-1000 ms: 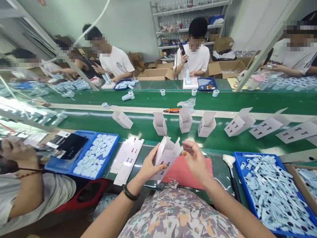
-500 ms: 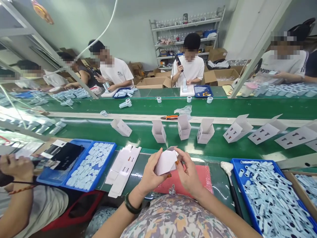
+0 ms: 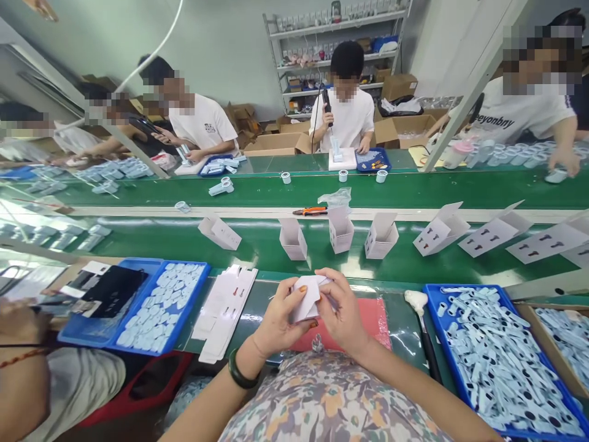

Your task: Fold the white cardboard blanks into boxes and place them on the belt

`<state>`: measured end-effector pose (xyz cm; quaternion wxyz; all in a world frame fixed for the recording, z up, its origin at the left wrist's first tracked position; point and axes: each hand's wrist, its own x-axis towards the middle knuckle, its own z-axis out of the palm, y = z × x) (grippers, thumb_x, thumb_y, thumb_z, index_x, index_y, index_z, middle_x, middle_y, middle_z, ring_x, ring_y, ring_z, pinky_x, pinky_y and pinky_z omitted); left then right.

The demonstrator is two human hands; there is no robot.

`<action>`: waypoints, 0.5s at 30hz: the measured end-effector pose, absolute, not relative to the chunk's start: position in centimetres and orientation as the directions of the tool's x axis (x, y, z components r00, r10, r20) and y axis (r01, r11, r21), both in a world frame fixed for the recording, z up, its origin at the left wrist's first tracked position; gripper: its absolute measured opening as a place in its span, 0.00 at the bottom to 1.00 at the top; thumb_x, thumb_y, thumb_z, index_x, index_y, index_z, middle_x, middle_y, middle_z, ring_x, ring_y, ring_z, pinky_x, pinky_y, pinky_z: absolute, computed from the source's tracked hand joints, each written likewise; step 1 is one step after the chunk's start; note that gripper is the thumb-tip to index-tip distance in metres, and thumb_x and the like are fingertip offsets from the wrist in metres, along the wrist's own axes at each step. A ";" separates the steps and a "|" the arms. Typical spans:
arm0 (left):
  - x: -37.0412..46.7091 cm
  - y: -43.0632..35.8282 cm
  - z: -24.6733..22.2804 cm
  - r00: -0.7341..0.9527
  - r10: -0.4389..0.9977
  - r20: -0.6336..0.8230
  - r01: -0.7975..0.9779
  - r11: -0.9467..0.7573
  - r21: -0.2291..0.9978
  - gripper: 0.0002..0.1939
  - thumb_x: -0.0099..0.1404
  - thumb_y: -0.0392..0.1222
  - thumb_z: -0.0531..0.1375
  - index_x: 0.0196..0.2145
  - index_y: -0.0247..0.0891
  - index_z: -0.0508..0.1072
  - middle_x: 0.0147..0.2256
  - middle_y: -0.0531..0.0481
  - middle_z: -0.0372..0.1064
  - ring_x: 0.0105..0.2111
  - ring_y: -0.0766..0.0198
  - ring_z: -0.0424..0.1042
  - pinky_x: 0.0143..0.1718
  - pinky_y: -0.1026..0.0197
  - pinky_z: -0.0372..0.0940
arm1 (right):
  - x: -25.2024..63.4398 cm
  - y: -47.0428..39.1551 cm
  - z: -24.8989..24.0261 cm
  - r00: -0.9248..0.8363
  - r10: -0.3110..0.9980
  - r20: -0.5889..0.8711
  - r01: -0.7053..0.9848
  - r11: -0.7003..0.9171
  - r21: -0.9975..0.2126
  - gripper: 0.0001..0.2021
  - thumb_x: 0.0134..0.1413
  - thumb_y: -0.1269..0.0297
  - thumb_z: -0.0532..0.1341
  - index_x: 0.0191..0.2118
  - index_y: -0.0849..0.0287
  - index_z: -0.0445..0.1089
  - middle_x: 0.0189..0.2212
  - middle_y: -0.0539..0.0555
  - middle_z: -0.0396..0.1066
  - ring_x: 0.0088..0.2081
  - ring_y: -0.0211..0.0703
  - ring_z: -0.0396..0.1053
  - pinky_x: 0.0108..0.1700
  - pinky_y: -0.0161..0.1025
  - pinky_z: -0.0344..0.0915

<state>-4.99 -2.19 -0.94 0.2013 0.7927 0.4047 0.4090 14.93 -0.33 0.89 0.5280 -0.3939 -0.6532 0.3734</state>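
A small white box [image 3: 306, 302] is held between both hands above a red sheet [image 3: 375, 319] at the bench edge. My left hand [image 3: 281, 316] wraps round its left side, the thumb lying over its upper face. On the right, my right hand [image 3: 340, 310] pinches a flap of the box with bent fingers. Flat white box blanks [image 3: 225, 310] with small printed pictures lie to the left of my hands. Several open white boxes, among them one box [image 3: 293, 240], stand on the green belt [image 3: 257, 236] beyond.
Blue trays of pale blue parts lie left [image 3: 172, 331] and right [image 3: 460, 393]. A black-handled mallet [image 3: 427, 344] lies beside the right tray. Orange pliers [image 3: 313, 211] rest beyond the boxes. Co-workers sit opposite; a person's arm [image 3: 23, 368] is at the left.
My left thumb has moved onto the upper face of the box, and my right fingers have bent in at its flap. The view has shifted slightly. A co-worker at the right has reached forward.
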 end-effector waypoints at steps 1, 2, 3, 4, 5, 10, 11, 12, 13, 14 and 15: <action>-5.1 -2.1 -0.8 0.346 0.808 0.477 0.473 -0.590 0.655 0.39 0.66 0.43 0.68 0.69 0.60 0.56 0.59 0.41 0.61 0.56 0.50 0.70 0.53 0.47 0.70 | 14.9 -0.4 0.9 -0.132 0.905 0.405 0.126 0.420 -0.899 0.09 0.67 0.61 0.59 0.47 0.51 0.75 0.54 0.58 0.73 0.56 0.52 0.71 0.59 0.52 0.69; -5.3 -2.1 -0.8 0.346 0.815 0.465 0.469 -0.579 0.667 0.38 0.65 0.44 0.69 0.67 0.58 0.58 0.58 0.42 0.63 0.54 0.50 0.71 0.52 0.48 0.70 | 15.0 -0.5 1.0 -0.137 0.906 0.400 0.121 0.416 -0.901 0.12 0.68 0.61 0.59 0.53 0.51 0.73 0.54 0.58 0.74 0.56 0.51 0.72 0.59 0.52 0.69; -5.4 -2.1 -0.9 0.335 0.825 0.455 0.467 -0.564 0.681 0.37 0.63 0.45 0.70 0.66 0.56 0.61 0.56 0.42 0.65 0.52 0.50 0.71 0.51 0.48 0.70 | 15.0 -0.6 1.0 -0.150 0.911 0.384 0.104 0.401 -0.910 0.15 0.69 0.60 0.58 0.58 0.50 0.70 0.55 0.58 0.74 0.56 0.51 0.72 0.59 0.52 0.69; -5.5 -2.1 -1.0 0.313 0.839 0.445 0.466 -0.544 0.697 0.36 0.62 0.47 0.71 0.63 0.53 0.63 0.53 0.42 0.66 0.51 0.50 0.72 0.51 0.47 0.70 | 15.1 -0.8 1.1 -0.169 0.917 0.361 0.076 0.377 -0.923 0.17 0.70 0.59 0.57 0.61 0.50 0.67 0.57 0.59 0.73 0.57 0.51 0.72 0.60 0.52 0.68; -5.7 -2.3 -1.1 0.284 0.854 0.436 0.465 -0.520 0.716 0.34 0.60 0.49 0.71 0.61 0.51 0.64 0.52 0.42 0.67 0.50 0.50 0.72 0.50 0.46 0.70 | 15.1 -0.9 1.1 -0.192 0.922 0.335 0.037 0.348 -0.937 0.19 0.72 0.56 0.55 0.63 0.50 0.65 0.59 0.59 0.72 0.59 0.51 0.71 0.62 0.52 0.67; -5.4 -3.4 -0.6 0.127 0.892 0.434 0.348 -0.449 0.823 0.31 0.59 0.51 0.72 0.56 0.47 0.65 0.46 0.44 0.67 0.46 0.51 0.71 0.47 0.48 0.69 | 14.9 -1.2 0.7 -0.332 0.903 0.272 -0.192 0.218 -0.957 0.41 0.63 0.36 0.61 0.74 0.47 0.49 0.71 0.63 0.56 0.69 0.60 0.60 0.67 0.57 0.63; -5.1 -3.6 -0.2 0.106 0.894 0.436 0.302 -0.447 0.842 0.30 0.59 0.50 0.72 0.55 0.48 0.65 0.46 0.45 0.67 0.46 0.51 0.71 0.47 0.49 0.69 | 14.8 -1.2 0.5 -0.354 0.899 0.260 -0.207 0.195 -0.959 0.45 0.59 0.33 0.62 0.74 0.47 0.48 0.71 0.64 0.56 0.68 0.60 0.61 0.66 0.57 0.64; -4.8 -3.9 0.2 0.094 0.901 0.423 0.249 -0.432 0.867 0.30 0.60 0.50 0.72 0.55 0.48 0.65 0.47 0.45 0.67 0.47 0.51 0.71 0.47 0.49 0.69 | 14.7 -1.2 0.2 -0.364 0.897 0.250 -0.199 0.187 -0.962 0.47 0.56 0.32 0.64 0.73 0.47 0.49 0.69 0.64 0.58 0.66 0.60 0.63 0.65 0.56 0.65; -4.4 -4.1 0.7 0.089 0.917 0.388 0.183 -0.398 0.899 0.28 0.60 0.51 0.71 0.54 0.47 0.66 0.48 0.44 0.67 0.48 0.51 0.70 0.48 0.49 0.69 | 14.6 -1.2 0.0 -0.360 0.899 0.249 -0.171 0.199 -0.965 0.48 0.54 0.31 0.65 0.72 0.48 0.51 0.66 0.64 0.61 0.63 0.60 0.66 0.64 0.55 0.66; -4.0 -4.3 1.1 0.078 0.939 0.336 0.101 -0.343 0.934 0.25 0.62 0.54 0.70 0.52 0.46 0.68 0.49 0.44 0.67 0.49 0.50 0.70 0.48 0.49 0.69 | 14.5 -1.3 -0.2 -0.343 0.902 0.264 -0.129 0.233 -0.964 0.47 0.53 0.32 0.66 0.71 0.48 0.53 0.63 0.63 0.63 0.60 0.59 0.68 0.62 0.55 0.68; -3.6 -4.5 1.5 0.057 0.962 0.268 0.004 -0.268 0.963 0.23 0.63 0.57 0.68 0.49 0.45 0.69 0.50 0.44 0.67 0.49 0.51 0.70 0.48 0.50 0.69 | 14.6 -1.3 -0.4 -0.322 0.900 0.294 -0.076 0.285 -0.956 0.46 0.52 0.33 0.68 0.70 0.49 0.55 0.60 0.62 0.65 0.58 0.58 0.69 0.61 0.55 0.69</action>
